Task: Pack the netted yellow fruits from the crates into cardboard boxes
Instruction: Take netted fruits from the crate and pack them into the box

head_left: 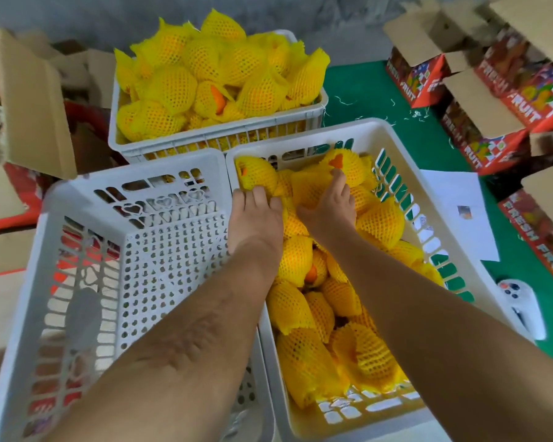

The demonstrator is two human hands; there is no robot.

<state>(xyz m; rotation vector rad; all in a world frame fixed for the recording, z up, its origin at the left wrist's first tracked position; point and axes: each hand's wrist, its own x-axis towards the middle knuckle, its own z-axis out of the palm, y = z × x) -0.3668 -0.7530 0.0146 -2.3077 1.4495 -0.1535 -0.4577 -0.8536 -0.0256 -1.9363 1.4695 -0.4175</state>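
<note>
Both my hands reach into the right white crate (406, 161), which holds several yellow-netted fruits (380, 221). My left hand (256, 218) lies over the fruits at the crate's far left, its fingers curled down onto one fruit (256, 177). My right hand (329, 205) grips a netted fruit (310, 186) near the crate's far middle. Another white crate (217, 135) behind is heaped with netted fruits (211, 74). Open red "FRESH FRUIT" cardboard boxes (508, 97) stand at the right.
An empty white crate (77, 250) sits at my left. Open cardboard boxes (29, 106) stand at the far left. A white sheet of paper (457, 215) and a white controller (521, 304) lie on the green surface to the right.
</note>
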